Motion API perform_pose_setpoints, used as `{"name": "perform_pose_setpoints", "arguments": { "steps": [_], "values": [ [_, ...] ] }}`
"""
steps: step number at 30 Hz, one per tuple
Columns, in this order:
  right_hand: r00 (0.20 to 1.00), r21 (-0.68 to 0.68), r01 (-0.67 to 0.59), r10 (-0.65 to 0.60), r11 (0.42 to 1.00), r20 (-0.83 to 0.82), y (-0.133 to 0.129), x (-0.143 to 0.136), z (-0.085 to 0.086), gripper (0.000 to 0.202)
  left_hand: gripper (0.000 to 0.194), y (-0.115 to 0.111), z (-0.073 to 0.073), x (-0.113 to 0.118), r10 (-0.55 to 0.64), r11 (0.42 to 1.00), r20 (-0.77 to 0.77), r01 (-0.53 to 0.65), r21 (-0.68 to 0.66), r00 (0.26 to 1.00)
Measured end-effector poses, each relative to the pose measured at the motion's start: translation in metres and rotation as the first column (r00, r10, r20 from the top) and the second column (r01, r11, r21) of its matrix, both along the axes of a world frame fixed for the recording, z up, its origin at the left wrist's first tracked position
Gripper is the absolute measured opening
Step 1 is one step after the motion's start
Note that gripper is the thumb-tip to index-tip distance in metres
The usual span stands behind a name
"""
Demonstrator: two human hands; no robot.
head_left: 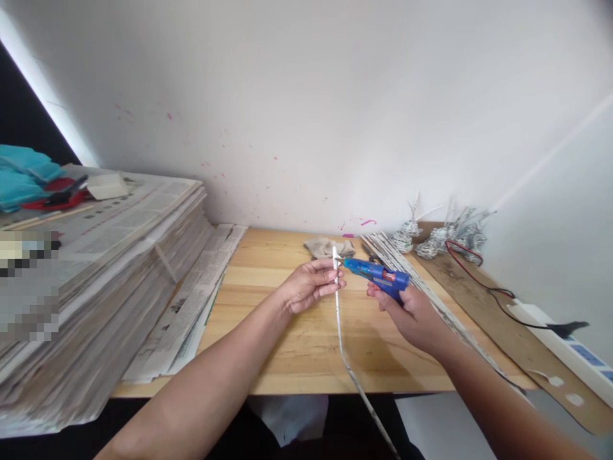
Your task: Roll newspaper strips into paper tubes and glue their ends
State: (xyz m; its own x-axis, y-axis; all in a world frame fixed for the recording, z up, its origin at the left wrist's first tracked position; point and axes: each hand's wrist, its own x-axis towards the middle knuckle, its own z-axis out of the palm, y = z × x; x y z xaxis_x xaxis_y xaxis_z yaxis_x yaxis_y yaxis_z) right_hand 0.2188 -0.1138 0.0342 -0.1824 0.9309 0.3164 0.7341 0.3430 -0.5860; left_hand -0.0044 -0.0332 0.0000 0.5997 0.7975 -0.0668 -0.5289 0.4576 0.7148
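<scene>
Close together above a wooden tabletop, the left hand pinches a slim paper rod near its upper end while the right hand grips a blue glue gun, nozzle at the rod just below its tip; stacked newspapers rise at left, a crumpled cloth lies behind.

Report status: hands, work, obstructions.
Left hand holding slender white rod near its top. Right hand gripping blue glue gun, nozzle at rod. Beige cloth behind, nothing visibly blocking.
</scene>
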Motion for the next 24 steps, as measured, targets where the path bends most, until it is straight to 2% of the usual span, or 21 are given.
{"name": "perform_pose_setpoints", "arguments": {
  "steps": [10,13,16,19,21,24],
  "values": [
    [1.0,0.014,0.005,-0.005,1.0,0.029,-0.004,0.003,0.001,0.026,0.026,0.001,0.002,-0.001,0.022,1.0,-0.003,-0.022,-0.01,1.0],
    [0.998,0.021,0.005,-0.007,1.0,0.066,-0.009,0.007,0.007,0.025,0.027,0.002,0.002,-0.001,0.049,0.998,-0.013,-0.049,-0.026,0.999],
    [0.98,0.106,0.083,-0.101,0.991,0.172,-0.011,0.023,0.019,0.025,0.027,0.002,0.003,-0.001,0.068,0.997,-0.037,-0.069,-0.04,0.997],
    [0.897,0.187,0.139,-0.204,0.972,0.392,-0.005,0.056,0.028,0.036,0.027,0.002,0.003,-0.001,0.086,0.995,-0.069,-0.089,-0.048,0.994],
    [0.804,0.226,0.164,-0.263,0.96,0.533,0.001,0.087,0.028,0.04,0.026,0.002,0.003,-0.001,0.099,0.993,-0.08,-0.103,-0.05,0.992],
    [0.652,0.207,0.253,-0.325,0.945,0.686,0.006,0.134,0.021,0.041,0.026,0.003,0.002,-0.001,0.095,0.994,-0.085,-0.098,-0.038,0.992]
  ]
}}
